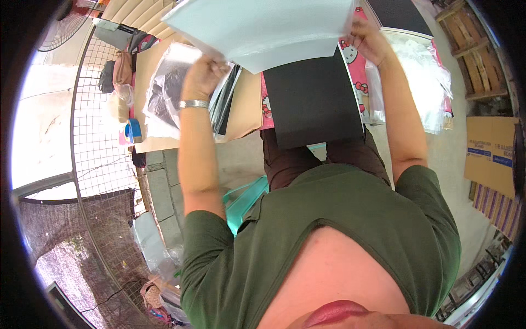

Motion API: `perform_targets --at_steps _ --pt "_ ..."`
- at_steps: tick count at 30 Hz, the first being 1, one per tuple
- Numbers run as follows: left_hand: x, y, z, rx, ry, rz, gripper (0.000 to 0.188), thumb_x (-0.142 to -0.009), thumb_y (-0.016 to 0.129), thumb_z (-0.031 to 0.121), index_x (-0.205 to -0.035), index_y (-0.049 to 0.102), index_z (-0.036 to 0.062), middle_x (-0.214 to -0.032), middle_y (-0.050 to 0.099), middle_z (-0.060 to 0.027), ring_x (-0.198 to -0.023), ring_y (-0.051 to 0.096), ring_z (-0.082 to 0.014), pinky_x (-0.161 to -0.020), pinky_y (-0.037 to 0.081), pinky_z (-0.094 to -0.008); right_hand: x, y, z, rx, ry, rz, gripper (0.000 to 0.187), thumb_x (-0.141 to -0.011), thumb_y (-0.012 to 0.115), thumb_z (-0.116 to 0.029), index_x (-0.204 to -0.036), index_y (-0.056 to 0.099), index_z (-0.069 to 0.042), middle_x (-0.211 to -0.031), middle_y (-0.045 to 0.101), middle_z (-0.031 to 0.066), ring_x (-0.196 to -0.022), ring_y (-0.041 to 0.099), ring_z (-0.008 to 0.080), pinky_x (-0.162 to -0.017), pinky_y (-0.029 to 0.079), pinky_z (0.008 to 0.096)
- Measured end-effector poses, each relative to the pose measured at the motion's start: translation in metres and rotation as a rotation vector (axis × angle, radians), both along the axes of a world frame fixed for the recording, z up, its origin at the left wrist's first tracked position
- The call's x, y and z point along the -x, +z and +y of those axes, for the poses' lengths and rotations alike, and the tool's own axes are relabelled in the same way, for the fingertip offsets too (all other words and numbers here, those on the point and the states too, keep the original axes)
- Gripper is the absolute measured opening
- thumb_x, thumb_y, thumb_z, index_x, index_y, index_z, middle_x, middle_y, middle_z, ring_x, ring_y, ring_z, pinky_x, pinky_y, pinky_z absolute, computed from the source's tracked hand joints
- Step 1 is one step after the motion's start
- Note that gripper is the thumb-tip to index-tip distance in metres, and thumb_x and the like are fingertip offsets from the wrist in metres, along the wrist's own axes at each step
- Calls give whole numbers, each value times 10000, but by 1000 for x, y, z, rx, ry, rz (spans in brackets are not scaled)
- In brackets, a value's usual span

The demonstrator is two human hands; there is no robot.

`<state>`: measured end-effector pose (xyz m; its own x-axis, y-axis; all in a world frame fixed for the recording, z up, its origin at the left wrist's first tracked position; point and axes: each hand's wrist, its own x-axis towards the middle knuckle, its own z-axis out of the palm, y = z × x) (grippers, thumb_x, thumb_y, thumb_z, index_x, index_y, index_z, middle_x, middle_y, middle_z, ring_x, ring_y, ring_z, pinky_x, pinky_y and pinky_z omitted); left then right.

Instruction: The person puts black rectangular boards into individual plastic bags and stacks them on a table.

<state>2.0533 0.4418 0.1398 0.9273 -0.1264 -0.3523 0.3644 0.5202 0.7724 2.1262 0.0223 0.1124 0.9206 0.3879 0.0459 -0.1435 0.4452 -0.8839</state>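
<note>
Left hand and right hand gripping pale sheet stack, black sheet on lap beneath

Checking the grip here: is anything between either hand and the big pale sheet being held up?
Nothing visible. The left hand grips the large pale blue-white sheet at its lower left edge, and the right hand holds its right edge directly.

The tape roll and plastic bags lie left of the black sheet; the cardboard box lies well right of it.
</note>
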Motion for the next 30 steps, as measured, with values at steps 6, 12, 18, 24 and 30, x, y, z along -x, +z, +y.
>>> perform_targets --at_steps 6,12,18,24,30 --pt "38 -113 -59 93 212 -126 212 -815 569 108 -1024 564 72 -950 545 -99 -837 545 -219 -771 453 -323 30 -82 -2 246 -175 76 434 -784 455 48 -1194 490 -91 -1171 512 72 -1057 484 209 -890 408 334" --pt "135 -98 -103 -954 281 -526 299 -775 603 71 -1073 599 96 -1098 522 -129 -1111 461 -245 -926 383 -358 133 -25 5 1172 -116 -976 613 -674 452 98 -1216 515 -181 -1379 336 118 -1269 310 315 -1028 285 390" --pt "141 -107 -89 -1320 411 -783 293 -761 606 64 -1051 621 105 -1193 501 -159 -1213 377 -276 -969 345 -363 133 -27 -12 780 44 -761 447 -723 506 14 -1146 574 -114 -1206 533 118 -1198 429 280 -1033 279 397" --pt "92 -10 -105 -775 381 45 244 -801 614 60 -1020 592 -44 -984 626 -118 -901 576 -184 -815 430 -293 113 28 18 897 -128 -109 317 -859 600 -250 -1073 584 -17 -934 630 62 -896 574 153 -777 446 293" --pt "84 -103 -99 -664 276 -157 180 -837 597 89 -950 590 -51 -858 622 -83 -772 561 -123 -663 434 -267 71 -86 42 812 -289 -282 295 -843 612 -239 -1033 571 -18 -819 630 100 -740 565 183 -687 436 320"
